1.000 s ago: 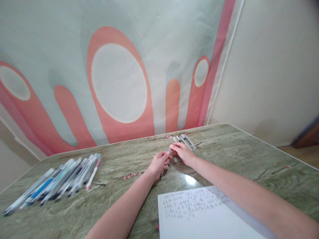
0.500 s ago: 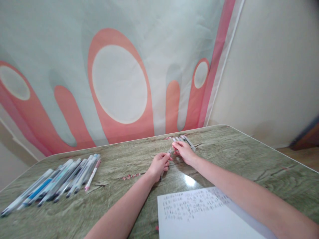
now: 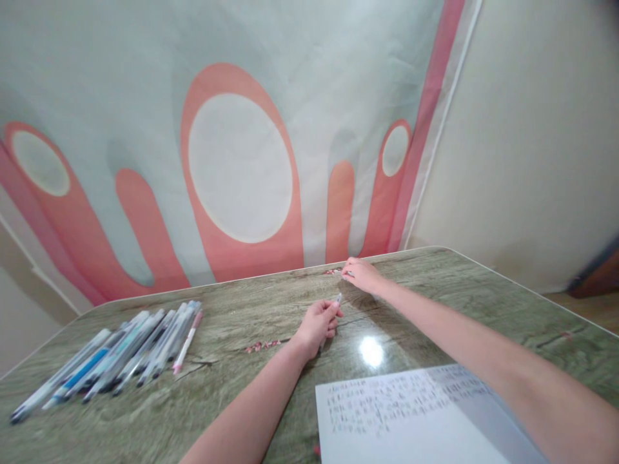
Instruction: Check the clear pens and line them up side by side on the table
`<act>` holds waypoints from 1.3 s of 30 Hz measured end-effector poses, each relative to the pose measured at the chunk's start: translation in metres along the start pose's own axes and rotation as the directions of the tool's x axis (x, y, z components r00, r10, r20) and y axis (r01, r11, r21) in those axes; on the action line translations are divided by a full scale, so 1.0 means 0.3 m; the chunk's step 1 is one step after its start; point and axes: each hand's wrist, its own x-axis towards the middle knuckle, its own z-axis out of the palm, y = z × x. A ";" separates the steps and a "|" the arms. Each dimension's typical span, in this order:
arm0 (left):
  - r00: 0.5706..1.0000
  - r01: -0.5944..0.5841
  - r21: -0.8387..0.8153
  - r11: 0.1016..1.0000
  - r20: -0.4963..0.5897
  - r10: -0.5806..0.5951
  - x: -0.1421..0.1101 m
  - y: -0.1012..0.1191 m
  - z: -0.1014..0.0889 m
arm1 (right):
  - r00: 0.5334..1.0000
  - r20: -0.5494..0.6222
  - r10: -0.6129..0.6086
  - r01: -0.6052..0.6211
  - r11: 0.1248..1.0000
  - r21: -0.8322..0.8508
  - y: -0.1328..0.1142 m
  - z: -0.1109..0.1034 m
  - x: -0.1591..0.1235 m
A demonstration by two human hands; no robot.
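Note:
My left hand (image 3: 319, 325) is closed around a slim pen (image 3: 339, 298), whose clear end sticks up past the thumb and forefinger; its lower part shows below the fingers. My right hand (image 3: 362, 276) reaches to the far edge of the table, fingertips drawn together low over the surface. Something small and pale is at those fingertips, too small to name. The group of slim pen-like pieces lying at that spot is now hidden behind this hand.
A row of several pens and markers (image 3: 120, 354) lies on the left of the wood-patterned table (image 3: 232, 399), with a pink-and-white pen (image 3: 187, 341) at its right end. A sheet of paper with handwriting (image 3: 396, 432) lies in front, under my right forearm. A printed backdrop (image 3: 309, 129) hangs behind.
My right hand has moved away from the left, forward to the table's far edge, covering the pieces there. My left hand still holds the pen. The view has shifted slightly.

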 end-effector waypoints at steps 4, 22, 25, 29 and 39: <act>1.000 0.005 0.003 1.000 0.010 -0.005 -0.001 0.001 0.000 | 0.999 0.033 -0.025 0.028 0.996 -0.090 0.012 0.017 -0.008; 1.000 0.001 0.003 1.000 0.023 -0.001 -0.003 0.004 0.001 | 0.995 0.070 -0.075 0.086 0.981 -0.176 0.052 0.012 0.011; 1.000 0.006 0.010 1.000 0.026 -0.007 0.000 0.001 -0.002 | 0.992 0.084 -0.092 0.105 0.980 -0.166 0.051 0.019 0.013; 0.999 0.007 0.025 1.000 0.039 -0.008 0.002 -0.003 -0.004 | 0.993 0.081 -0.089 0.101 0.983 -0.155 0.053 0.035 0.016; 0.999 0.017 0.031 0.999 0.030 -0.018 -0.002 0.004 -0.002 | 0.996 0.060 -0.065 0.071 0.993 -0.099 0.045 0.024 0.012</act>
